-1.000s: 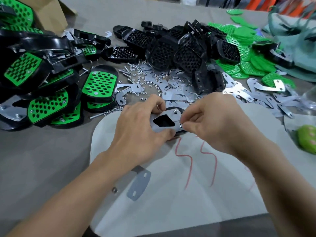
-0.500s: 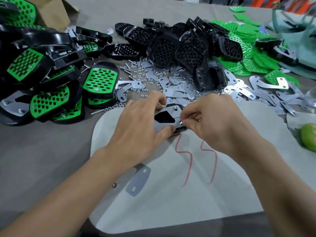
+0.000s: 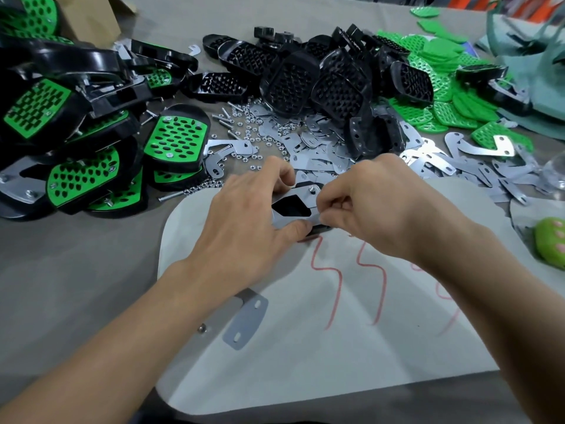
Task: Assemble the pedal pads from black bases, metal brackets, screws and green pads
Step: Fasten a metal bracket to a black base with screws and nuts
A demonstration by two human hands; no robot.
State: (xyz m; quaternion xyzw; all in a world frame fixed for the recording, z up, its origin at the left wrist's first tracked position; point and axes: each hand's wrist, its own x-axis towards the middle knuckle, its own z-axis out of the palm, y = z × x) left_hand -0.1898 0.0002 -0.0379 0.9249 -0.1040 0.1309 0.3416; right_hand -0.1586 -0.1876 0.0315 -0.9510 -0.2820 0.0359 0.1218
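At the table's centre my left hand grips a pedal pad turned underside up: a black base with a metal bracket laid over it. My right hand pinches at the bracket's right edge, fingertips closed on something too small to make out. A screw end sticks up at the bracket's top corner. Beyond the hands lie a heap of black bases, loose metal brackets, small nuts and screws, and green pads at the back right.
Finished green-and-black pedals are stacked at the left. A single bracket lies on the pale mat with red marks near my left forearm. A green round object sits at the right edge, a cardboard box at the back left.
Both hands and the pedal pad stay in place; my right fingertips have shifted slightly along the bracket's right edge.
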